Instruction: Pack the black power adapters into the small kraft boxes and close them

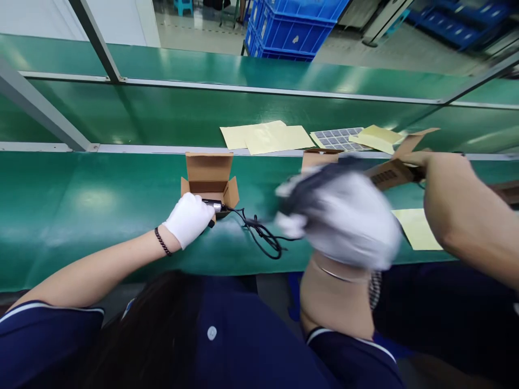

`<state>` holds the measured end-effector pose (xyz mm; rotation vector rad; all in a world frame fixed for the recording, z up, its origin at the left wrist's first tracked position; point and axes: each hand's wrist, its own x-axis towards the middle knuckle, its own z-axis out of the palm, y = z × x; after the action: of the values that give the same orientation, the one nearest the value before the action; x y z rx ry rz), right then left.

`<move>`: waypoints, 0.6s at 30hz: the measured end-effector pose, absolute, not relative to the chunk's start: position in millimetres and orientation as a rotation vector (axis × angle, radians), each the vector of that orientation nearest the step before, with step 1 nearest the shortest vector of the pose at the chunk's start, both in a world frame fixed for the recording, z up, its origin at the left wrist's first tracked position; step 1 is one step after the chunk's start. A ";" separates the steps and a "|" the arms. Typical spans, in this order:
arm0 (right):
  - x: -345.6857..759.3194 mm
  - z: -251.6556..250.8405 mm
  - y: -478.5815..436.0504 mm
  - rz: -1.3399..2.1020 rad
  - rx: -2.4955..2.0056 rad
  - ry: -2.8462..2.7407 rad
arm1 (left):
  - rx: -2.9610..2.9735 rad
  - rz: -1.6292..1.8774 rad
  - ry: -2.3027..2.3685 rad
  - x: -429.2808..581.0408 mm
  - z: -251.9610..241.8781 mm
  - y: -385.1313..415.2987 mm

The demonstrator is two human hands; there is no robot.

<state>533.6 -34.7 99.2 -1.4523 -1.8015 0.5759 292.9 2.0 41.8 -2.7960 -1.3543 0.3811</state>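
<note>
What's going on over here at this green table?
A person's white-gloved left hand holds a black-and-silver device at an open cardboard box; its black cable lies loosely bundled on the green table. The gloved right hand is blurred, so what it holds can't be told. At the right, a co-worker's hand is at another cardboard box.

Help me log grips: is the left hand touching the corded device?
Touching. The head view shows the gloved left hand closed on the corded device, without visible gap.
</note>
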 end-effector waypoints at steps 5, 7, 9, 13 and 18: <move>461.2 56.8 35.7 0.762 -1.402 -2.084 | -2.767 0.243 -1.331 293.2 34.3 0.3; 450.8 44.7 48.4 0.583 -1.575 -2.309 | -2.782 0.288 -1.315 292.0 33.8 -0.1; 445.4 38.9 51.5 0.355 -1.704 -2.519 | -2.808 0.311 -1.288 290.2 33.0 -0.4; 431.4 36.4 46.2 0.147 -1.678 -2.792 | -2.846 0.313 -1.236 285.9 31.0 0.3; 414.3 32.5 48.4 0.039 -1.637 -3.027 | -2.888 0.291 -1.194 280.9 32.2 2.5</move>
<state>414.3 48.4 32.5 -1.6368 -3.0269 0.0388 280.9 2.5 32.2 -2.8878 -1.1935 0.2909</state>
